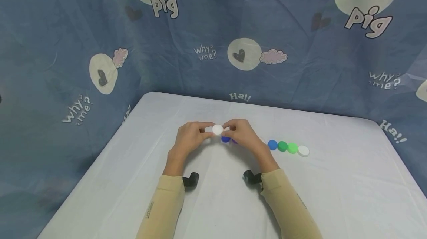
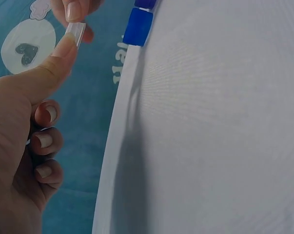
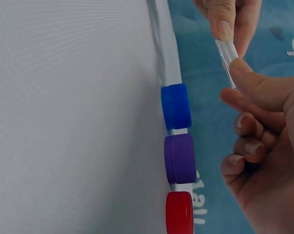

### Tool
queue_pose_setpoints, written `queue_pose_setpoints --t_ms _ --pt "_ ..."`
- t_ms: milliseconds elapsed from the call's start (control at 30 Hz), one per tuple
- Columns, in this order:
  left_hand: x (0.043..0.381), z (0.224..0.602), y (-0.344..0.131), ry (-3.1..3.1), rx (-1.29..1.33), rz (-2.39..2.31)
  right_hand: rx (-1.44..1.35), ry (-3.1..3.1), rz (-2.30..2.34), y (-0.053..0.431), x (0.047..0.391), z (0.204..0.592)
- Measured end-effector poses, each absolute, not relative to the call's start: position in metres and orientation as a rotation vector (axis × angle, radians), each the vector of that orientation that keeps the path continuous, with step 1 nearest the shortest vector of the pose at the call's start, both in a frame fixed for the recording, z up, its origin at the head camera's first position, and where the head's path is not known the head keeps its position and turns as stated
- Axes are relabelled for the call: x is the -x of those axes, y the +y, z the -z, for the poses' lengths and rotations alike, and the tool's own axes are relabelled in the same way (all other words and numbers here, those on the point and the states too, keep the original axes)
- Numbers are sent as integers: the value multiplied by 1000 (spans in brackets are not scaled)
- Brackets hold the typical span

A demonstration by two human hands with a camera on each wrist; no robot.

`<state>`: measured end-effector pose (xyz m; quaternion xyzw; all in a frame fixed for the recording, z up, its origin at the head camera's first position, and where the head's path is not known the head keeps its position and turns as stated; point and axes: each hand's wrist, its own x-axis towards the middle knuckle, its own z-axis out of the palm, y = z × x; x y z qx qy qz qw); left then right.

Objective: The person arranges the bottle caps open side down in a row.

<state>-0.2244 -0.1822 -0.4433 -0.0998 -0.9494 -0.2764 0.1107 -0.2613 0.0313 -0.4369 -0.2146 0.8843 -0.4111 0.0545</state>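
Observation:
A white bottle cap [image 1: 217,129] is held up above the table between both hands. My left hand [image 1: 189,138] pinches its left edge with thumb and forefinger, the other fingers curled in, as the left wrist view shows. From the opposite side my right hand [image 1: 244,134] pinches the same cap, its thumb [image 3: 264,90] lying along the rim. Below the hands stand a blue cap [image 3: 176,106], a purple cap [image 3: 180,158] and a red cap [image 3: 179,213] in a row. In the head view the right hand and forearm hide part of that row.
Farther right the row goes on with a blue cap [image 1: 272,145], a dark green cap [image 1: 282,146], a light green cap [image 1: 292,148] and a white cap [image 1: 303,150]. A white cloth [image 1: 350,179] covers the table. Behind it hangs a blue printed curtain [image 1: 200,76].

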Motion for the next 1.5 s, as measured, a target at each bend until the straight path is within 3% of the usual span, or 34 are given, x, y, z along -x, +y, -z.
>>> queue_pose_setpoints --t_ms 367,1500 --pt "224 448 -183 -2834 231 837 780 2825 1156 26 258 440" --pt "226 457 -184 -2972 96 642 779 3016 714 6 252 446"
